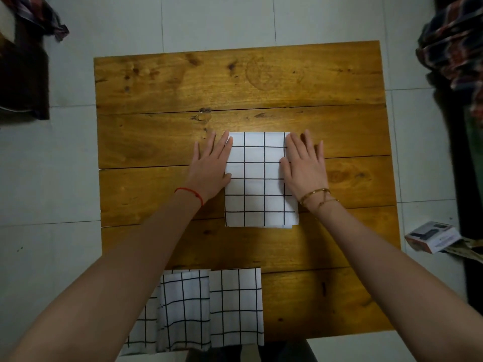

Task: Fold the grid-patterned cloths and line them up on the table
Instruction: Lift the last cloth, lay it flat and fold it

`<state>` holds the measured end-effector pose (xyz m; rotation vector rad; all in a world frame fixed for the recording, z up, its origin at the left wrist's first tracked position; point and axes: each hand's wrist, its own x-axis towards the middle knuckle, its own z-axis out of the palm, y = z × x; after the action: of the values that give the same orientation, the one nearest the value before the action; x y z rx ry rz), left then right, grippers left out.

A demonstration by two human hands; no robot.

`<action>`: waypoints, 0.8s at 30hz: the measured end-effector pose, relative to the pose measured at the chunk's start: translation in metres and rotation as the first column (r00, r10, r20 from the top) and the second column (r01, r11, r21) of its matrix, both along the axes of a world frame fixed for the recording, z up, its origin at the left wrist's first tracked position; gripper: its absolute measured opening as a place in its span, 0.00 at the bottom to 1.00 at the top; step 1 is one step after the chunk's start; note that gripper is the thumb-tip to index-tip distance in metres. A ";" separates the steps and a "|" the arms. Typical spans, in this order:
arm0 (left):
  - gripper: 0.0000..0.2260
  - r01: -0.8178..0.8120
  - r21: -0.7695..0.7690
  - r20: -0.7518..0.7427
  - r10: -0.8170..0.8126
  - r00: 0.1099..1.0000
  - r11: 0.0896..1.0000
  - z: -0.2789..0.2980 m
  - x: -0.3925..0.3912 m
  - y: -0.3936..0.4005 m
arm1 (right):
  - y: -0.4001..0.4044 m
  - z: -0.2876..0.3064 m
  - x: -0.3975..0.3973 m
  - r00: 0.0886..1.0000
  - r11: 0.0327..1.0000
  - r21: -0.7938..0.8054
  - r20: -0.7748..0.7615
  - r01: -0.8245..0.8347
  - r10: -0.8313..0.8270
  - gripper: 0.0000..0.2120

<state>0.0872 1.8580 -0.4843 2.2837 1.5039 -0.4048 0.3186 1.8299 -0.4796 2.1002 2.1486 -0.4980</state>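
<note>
A folded white cloth with a black grid (pixel 257 178) lies flat in the middle of the wooden table (pixel 235 82). My left hand (pixel 210 168) rests flat, fingers spread, on the table along the cloth's left edge. My right hand (pixel 304 168) lies flat over the cloth's right edge. Neither hand grips anything. Three more folded grid cloths sit side by side at the table's near edge: one at the right (pixel 236 307), one in the middle (pixel 184 312), and one at the left (pixel 143 327) partly hidden under my left forearm.
The table stands on a pale tiled floor (pixel 65 192). A small cardboard box (pixel 432 237) lies on the floor to the right. Dark patterned fabric hangs at the top right (pixel 454 48) and top left (pixel 41 14). A dark object (pixel 23 82) sits at the left.
</note>
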 end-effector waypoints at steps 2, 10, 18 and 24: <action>0.34 0.021 0.077 -0.004 -0.021 1.000 0.997 0.000 0.002 -0.006 | 0.002 0.005 -0.012 0.997 0.997 0.017 -0.015 -0.076 0.076 0.26; 0.26 0.084 0.205 -0.046 -0.076 0.996 0.975 -0.011 -0.009 -0.054 | -0.012 -0.009 -0.057 0.944 0.938 -0.114 0.008 -0.326 0.329 0.26; 0.27 0.210 0.153 -0.088 -0.198 0.976 0.966 -0.007 -0.036 -0.118 | -0.013 -0.008 -0.062 0.955 0.943 -0.165 0.012 -0.290 0.296 0.31; 0.25 0.315 0.130 -0.047 -0.311 0.949 0.940 -0.007 -0.052 -0.157 | -0.014 -0.008 -0.065 0.957 0.946 -0.161 0.023 -0.282 0.290 0.31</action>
<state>0.0353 1.7008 -0.4917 2.6464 1.2109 -0.4300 0.2541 1.8159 -0.4874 1.6659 2.2539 -0.5581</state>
